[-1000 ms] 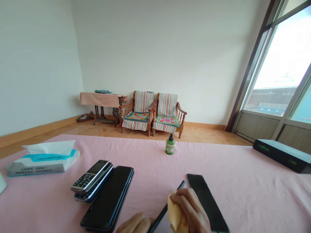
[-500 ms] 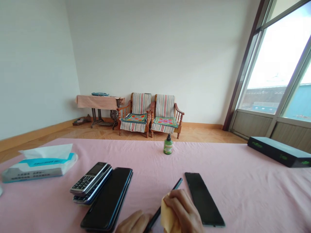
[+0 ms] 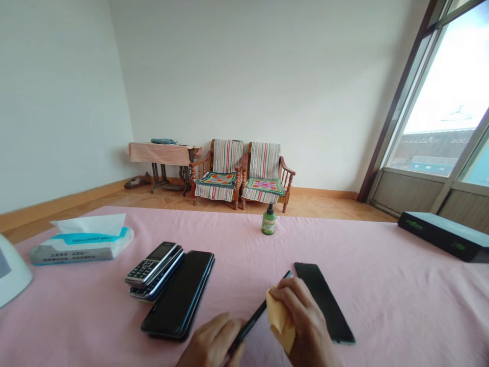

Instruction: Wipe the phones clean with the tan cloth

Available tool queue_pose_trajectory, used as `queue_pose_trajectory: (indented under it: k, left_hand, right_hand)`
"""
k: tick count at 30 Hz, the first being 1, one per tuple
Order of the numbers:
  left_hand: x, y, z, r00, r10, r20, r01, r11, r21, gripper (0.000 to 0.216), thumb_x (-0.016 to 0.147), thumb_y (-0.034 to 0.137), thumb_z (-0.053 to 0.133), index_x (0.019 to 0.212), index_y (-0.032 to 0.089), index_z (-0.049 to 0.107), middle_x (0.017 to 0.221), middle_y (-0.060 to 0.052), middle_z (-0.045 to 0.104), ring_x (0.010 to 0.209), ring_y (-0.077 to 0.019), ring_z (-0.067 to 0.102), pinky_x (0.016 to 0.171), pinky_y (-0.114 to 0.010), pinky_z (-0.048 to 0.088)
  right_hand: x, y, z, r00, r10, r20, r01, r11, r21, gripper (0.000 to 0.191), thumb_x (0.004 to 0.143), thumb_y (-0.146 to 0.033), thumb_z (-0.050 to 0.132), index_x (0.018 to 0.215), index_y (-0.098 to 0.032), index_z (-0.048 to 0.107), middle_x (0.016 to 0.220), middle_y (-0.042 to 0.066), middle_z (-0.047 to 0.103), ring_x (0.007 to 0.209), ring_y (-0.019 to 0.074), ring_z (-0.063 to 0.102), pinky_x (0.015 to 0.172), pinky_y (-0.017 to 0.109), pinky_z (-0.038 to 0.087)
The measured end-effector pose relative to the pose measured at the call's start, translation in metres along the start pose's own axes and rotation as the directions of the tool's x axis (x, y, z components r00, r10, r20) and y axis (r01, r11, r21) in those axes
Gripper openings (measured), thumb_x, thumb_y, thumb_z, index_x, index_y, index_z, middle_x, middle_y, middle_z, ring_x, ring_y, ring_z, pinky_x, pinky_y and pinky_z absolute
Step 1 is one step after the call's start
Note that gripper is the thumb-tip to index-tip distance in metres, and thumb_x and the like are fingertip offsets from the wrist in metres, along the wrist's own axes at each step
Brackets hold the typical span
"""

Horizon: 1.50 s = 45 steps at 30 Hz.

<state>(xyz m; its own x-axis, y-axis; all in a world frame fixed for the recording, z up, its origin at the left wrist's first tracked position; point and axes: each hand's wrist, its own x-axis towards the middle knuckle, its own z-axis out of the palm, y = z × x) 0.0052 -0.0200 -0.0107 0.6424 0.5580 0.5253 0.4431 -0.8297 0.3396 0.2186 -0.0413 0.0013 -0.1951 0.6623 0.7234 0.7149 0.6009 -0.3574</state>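
My left hand point(image 3: 216, 340) is closed around the near end of a slim black phone point(image 3: 255, 317), which shows almost edge-on and slants up to the right. A folded yellow cloth point(image 3: 281, 320) is gripped in my right hand point(image 3: 305, 318), whose fingers press at the far part of that edge. The phone's broad face cannot be made out. Just right of this hand, a second black phone point(image 3: 325, 305) lies flat. To the left are stacked black smartphones point(image 3: 183, 295), with silver-and-black keypad phones point(image 3: 155, 265) piled against them.
Pink cloth point(image 3: 237, 239) covers the table. A green pump bottle point(image 3: 268, 223) stands near its far edge. A tissue pack point(image 3: 82, 244) and a white rounded object point(image 3: 12, 272) are at left; a black box point(image 3: 445, 235) lies at right. Two chairs point(image 3: 244, 173) stand beyond.
The view has shifted, so things on the table sit further right and higher. My right hand with the cloth has slid toward the phone's far end. More of the white object shows at left.
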Motion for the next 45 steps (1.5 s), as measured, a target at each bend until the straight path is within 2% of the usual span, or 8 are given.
queue_pose_trajectory:
  k: [7,14,21,28,34,37,42,45]
  left_hand:
    - [-0.001,0.001,-0.004,0.996,0.018,-0.090,-0.020,1.000,-0.018,0.014,0.087,0.011,0.043,0.091,0.020,0.052,0.076,-0.002,0.061,0.069,-0.0164,0.063,0.066,-0.022,0.051]
    - [-0.002,0.002,-0.004,0.997,-0.048,-0.064,0.046,0.998,-0.033,0.011,0.088,0.012,0.044,0.091,0.021,0.051,0.077,-0.001,0.060,0.069,-0.0157,0.062,0.066,-0.022,0.049]
    - [-0.001,0.005,-0.006,0.996,-0.085,0.006,0.085,0.995,-0.051,0.011,0.090,0.014,0.041,0.085,0.020,0.050,0.076,-0.002,0.060,0.069,-0.0160,0.062,0.065,-0.023,0.049]
    - [0.002,0.001,-0.006,0.994,-0.094,0.049,0.100,0.989,-0.114,0.014,0.091,0.015,0.042,0.098,0.021,0.053,0.081,-0.002,0.061,0.073,-0.0165,0.062,0.067,-0.024,0.050]
    - [0.002,0.007,-0.011,0.994,-0.099,0.039,0.103,0.989,-0.104,0.014,0.091,0.014,0.042,0.093,0.020,0.054,0.079,-0.003,0.061,0.072,-0.0162,0.062,0.066,-0.023,0.049]
    - [0.002,0.006,-0.009,0.993,-0.109,0.046,0.113,0.988,-0.109,0.013,0.090,0.015,0.042,0.090,0.020,0.054,0.079,-0.003,0.061,0.071,-0.0163,0.061,0.067,-0.024,0.049]
    - [0.001,0.003,-0.008,0.985,-0.150,0.080,0.163,0.967,-0.195,0.011,0.092,0.020,0.044,0.095,0.019,0.054,0.082,-0.004,0.061,0.075,-0.0177,0.060,0.068,-0.025,0.049]
    - [0.001,0.004,-0.011,0.981,-0.165,0.104,0.185,0.954,-0.234,0.012,0.092,0.022,0.046,0.100,0.019,0.055,0.084,-0.004,0.060,0.076,-0.0176,0.060,0.069,-0.025,0.049]
  right_hand:
    - [0.013,0.025,-0.027,0.937,0.293,-0.193,-0.305,0.952,-0.037,0.016,0.079,-0.018,0.056,0.093,-0.020,0.062,0.090,0.006,0.059,0.078,0.0201,0.059,0.064,0.028,0.047]
    - [0.013,0.027,-0.027,0.930,0.325,-0.174,-0.319,0.946,0.061,0.020,0.077,-0.019,0.058,0.095,-0.019,0.066,0.093,0.007,0.060,0.082,0.0207,0.060,0.068,0.029,0.048]
    - [0.006,0.020,-0.013,0.963,0.254,-0.088,-0.249,0.966,0.062,0.033,0.075,-0.014,0.061,0.108,-0.020,0.065,0.098,0.009,0.056,0.086,0.0211,0.059,0.068,0.028,0.050]
    - [-0.002,-0.012,0.000,0.999,0.032,0.022,-0.035,0.989,0.147,0.044,0.075,-0.011,0.063,0.118,-0.019,0.056,0.102,0.009,0.056,0.090,0.0199,0.060,0.072,0.026,0.052]
    - [0.004,0.009,-0.011,0.980,0.185,-0.073,-0.184,0.983,0.009,0.030,0.076,-0.014,0.063,0.105,-0.020,0.061,0.099,0.009,0.058,0.086,0.0214,0.060,0.070,0.030,0.052]
    - [0.003,0.008,-0.009,0.980,0.180,-0.089,-0.181,0.983,0.003,0.029,0.077,-0.015,0.063,0.106,-0.019,0.061,0.097,0.009,0.058,0.085,0.0209,0.060,0.069,0.029,0.052]
    - [-0.005,-0.023,0.009,0.997,-0.070,0.031,0.064,0.987,0.150,0.046,0.079,-0.014,0.062,0.124,-0.018,0.050,0.099,0.010,0.058,0.088,0.0201,0.060,0.071,0.027,0.052]
    - [-0.004,-0.029,0.011,0.990,-0.124,0.071,0.112,0.982,0.151,0.046,0.080,-0.010,0.058,0.125,-0.018,0.051,0.099,0.010,0.059,0.088,0.0200,0.060,0.072,0.027,0.053]
